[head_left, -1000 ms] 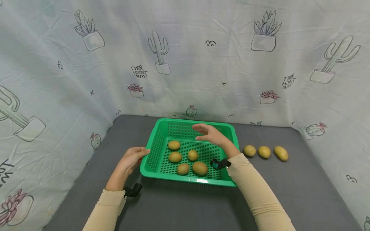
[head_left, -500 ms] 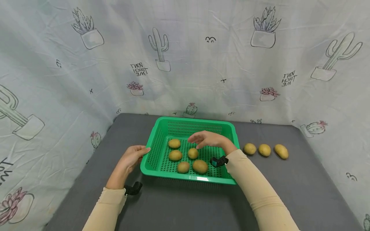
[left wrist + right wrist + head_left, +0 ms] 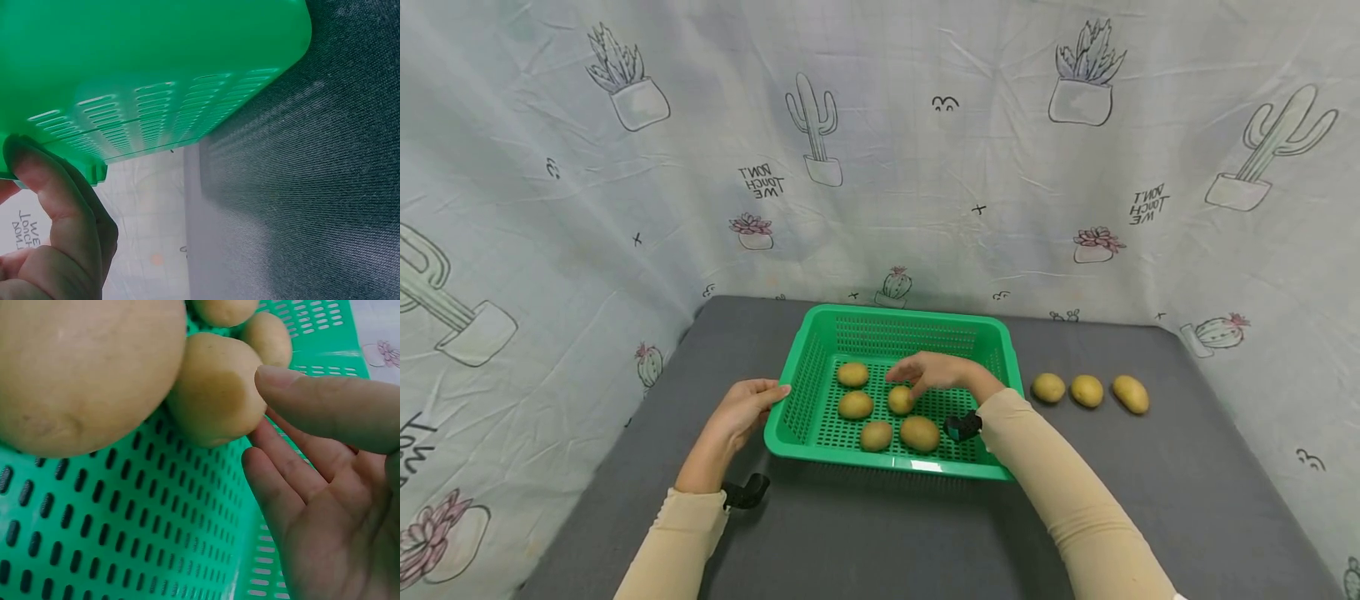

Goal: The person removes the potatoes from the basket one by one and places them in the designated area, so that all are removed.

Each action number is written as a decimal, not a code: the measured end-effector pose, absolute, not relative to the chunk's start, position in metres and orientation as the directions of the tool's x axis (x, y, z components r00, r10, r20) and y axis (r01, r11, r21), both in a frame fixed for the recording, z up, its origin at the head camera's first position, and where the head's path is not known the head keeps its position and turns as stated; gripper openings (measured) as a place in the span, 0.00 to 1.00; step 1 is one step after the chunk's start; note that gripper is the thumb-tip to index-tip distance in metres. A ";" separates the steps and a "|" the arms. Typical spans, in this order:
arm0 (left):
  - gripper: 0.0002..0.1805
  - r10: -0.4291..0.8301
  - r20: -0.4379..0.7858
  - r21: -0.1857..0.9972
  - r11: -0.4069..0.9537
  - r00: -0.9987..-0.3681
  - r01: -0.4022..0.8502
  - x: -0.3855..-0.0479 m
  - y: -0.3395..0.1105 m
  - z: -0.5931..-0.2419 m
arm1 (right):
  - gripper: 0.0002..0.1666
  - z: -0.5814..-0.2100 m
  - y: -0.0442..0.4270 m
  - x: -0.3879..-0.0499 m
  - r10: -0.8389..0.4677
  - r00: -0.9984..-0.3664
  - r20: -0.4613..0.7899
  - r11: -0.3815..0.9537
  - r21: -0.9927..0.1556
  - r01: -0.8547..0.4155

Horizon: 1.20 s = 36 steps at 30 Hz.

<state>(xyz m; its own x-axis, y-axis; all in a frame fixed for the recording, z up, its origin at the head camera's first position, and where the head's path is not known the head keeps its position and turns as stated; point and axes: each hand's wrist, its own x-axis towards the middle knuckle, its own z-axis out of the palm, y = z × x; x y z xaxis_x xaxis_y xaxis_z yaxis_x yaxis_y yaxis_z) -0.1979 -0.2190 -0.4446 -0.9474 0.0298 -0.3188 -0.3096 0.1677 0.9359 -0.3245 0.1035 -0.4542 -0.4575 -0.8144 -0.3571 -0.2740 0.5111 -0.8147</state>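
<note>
A green plastic basket (image 3: 895, 467) with slotted walls sits on the dark tabletop, with several potatoes on its floor. My left hand (image 3: 747, 410) pinches the basket's left rim, thumb on top; in the left wrist view the curled fingers (image 3: 59, 187) lie under that rim. Inside the basket, my right hand (image 3: 938, 372) reaches around a small round potato (image 3: 898, 401). From the right wrist, its thumb is at the near side of this potato (image 3: 215, 394) and the other fingers extend behind it, without a plain grip. A bigger potato (image 3: 920, 434) lies just nearer.
Right of the basket, three potatoes lie in a row on the grey cloth: a round one (image 3: 1048, 388), a middle one (image 3: 1087, 391) and a longer one (image 3: 1131, 394). A cactus-printed curtain (image 3: 880, 167) hangs behind and along both sides of the table.
My right hand has come down and slightly left, from above the basket floor to the small round potato. The left hand keeps its hold on the rim; the basket and potatoes stay put.
</note>
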 end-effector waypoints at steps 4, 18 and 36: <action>0.27 0.033 -0.319 0.935 0.172 -0.947 -0.309 -0.199 -0.219 -0.445 | 0.32 -0.456 0.103 -0.324 -0.807 -0.456 -0.375 0.536 -0.788 -0.303; 0.27 0.030 -0.323 0.933 0.176 -0.946 -0.313 -0.198 -0.219 -0.444 | 0.32 -0.462 0.098 -0.322 -0.777 -0.488 -0.398 0.603 -0.695 -0.392; 0.26 0.015 -0.332 0.931 0.167 -0.943 -0.325 -0.198 -0.219 -0.443 | 0.30 -0.456 0.095 -0.319 -0.774 -0.527 -0.350 0.599 -0.675 -0.431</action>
<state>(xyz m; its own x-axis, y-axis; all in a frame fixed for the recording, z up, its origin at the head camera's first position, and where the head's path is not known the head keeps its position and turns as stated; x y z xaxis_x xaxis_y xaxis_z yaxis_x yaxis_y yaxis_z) -0.1984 -0.2192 -0.4435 -0.9431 0.0154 -0.3322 -0.3251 0.1667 0.9308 -0.3189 0.0954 -0.4565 -0.5270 -0.7743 -0.3504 -0.4312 0.5989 -0.6748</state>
